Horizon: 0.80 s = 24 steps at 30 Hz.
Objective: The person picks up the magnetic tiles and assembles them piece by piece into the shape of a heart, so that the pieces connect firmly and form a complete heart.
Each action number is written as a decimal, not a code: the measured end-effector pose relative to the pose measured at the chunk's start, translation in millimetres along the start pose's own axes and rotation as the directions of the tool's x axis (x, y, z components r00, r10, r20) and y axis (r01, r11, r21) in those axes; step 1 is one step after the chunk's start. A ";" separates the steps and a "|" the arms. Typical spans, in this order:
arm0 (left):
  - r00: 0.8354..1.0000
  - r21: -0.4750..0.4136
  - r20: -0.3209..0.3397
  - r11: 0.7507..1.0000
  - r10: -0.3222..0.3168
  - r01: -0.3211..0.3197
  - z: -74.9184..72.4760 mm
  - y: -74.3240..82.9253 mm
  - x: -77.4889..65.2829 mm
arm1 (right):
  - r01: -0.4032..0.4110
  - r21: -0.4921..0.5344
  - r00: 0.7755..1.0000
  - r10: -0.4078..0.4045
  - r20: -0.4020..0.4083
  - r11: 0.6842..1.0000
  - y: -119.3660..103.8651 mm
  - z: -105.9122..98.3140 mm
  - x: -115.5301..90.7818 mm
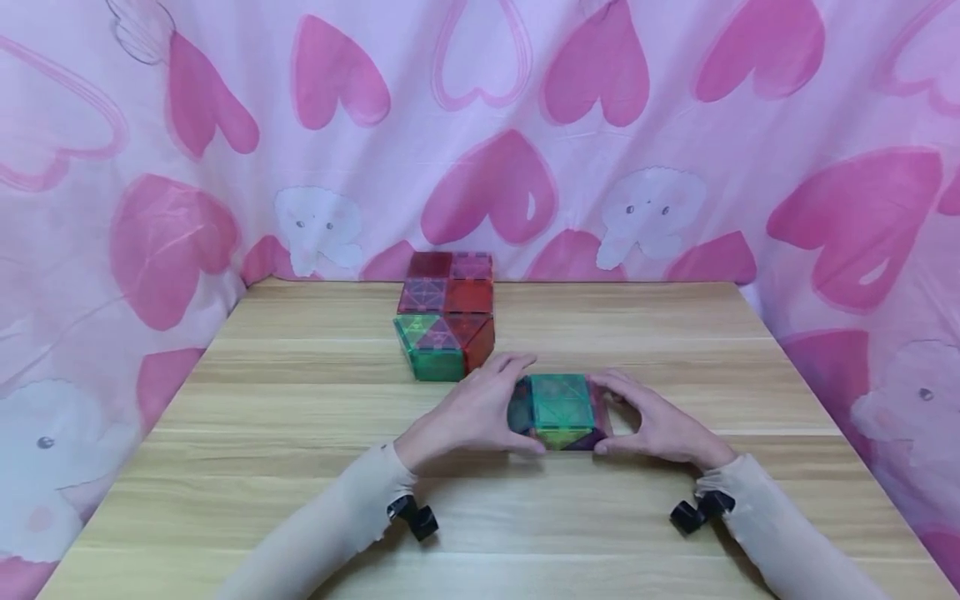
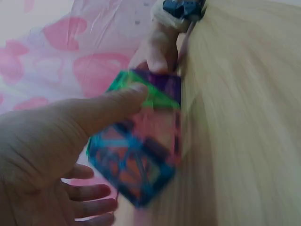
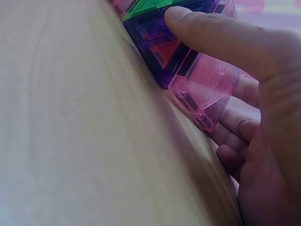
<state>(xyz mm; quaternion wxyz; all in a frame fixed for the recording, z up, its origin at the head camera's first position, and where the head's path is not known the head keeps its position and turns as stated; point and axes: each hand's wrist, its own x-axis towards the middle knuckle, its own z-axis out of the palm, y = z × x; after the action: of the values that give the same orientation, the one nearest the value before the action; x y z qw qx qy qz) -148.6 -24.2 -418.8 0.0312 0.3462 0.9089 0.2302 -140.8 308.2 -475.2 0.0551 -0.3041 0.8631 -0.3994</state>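
A small box of translucent magnetic tiles (image 1: pixel 562 402), green on top with yellow-green and purple triangles in front, sits between both hands near the middle of the table. My left hand (image 1: pixel 480 408) holds its left end, thumb at the front and fingers toward the back. In the left wrist view, the left thumb (image 2: pixel 110 106) lies over the front tiles, beside a blurred blue end. From the other side my right hand (image 1: pixel 652 417) grips the box's right end. Its thumb (image 3: pixel 211 28) rests by a dark purple triangle tile, with fingers behind a pink tile (image 3: pixel 207 87).
Behind and left of the hands stands a longer magnetic-tile block (image 1: pixel 468 296) in red, pink and green, its near end close to my left fingers. The wooden table (image 1: pixel 315 417) reaches back to a pink heart-print curtain (image 1: pixel 487 183), which also hangs along both sides.
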 end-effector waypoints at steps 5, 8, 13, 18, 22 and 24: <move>0.998 0.014 0.063 1.000 -0.006 0.006 3.9 -12.5 -9.5 | 0.010 0.007 1.000 -0.010 -0.017 1.000 0.9 -0.6 -2.7; 0.999 0.002 0.033 1.000 0.022 -0.022 6.5 -14.1 -9.3 | 0.018 0.015 0.999 -0.018 -0.030 1.000 1.9 1.3 -2.3; 0.994 -0.040 -0.086 0.997 0.064 -0.068 12.7 -15.0 -6.5 | 0.069 0.068 0.996 -0.066 -0.057 0.995 2.0 2.0 2.1; 0.974 -0.025 -0.189 0.991 0.123 -0.130 19.5 -15.4 -2.3 | 0.079 0.209 0.997 -0.074 -0.034 0.975 0.6 0.7 3.9; 0.953 0.070 -0.228 0.980 0.199 -0.188 21.2 -14.8 -0.6 | 0.047 0.271 0.999 -0.040 -0.030 0.961 -2.4 2.1 3.6; 0.945 0.106 -0.229 0.971 0.232 -0.213 20.8 -14.6 -0.4 | 0.032 0.282 0.999 -0.022 -0.039 0.959 -3.7 3.6 3.4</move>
<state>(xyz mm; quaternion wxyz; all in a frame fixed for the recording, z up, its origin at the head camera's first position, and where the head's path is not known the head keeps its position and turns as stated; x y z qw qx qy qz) -152.8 -25.7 -443.9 -0.1189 0.4171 0.8696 0.2361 -140.5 302.1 -474.4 0.0771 -0.2976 0.7940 -0.5245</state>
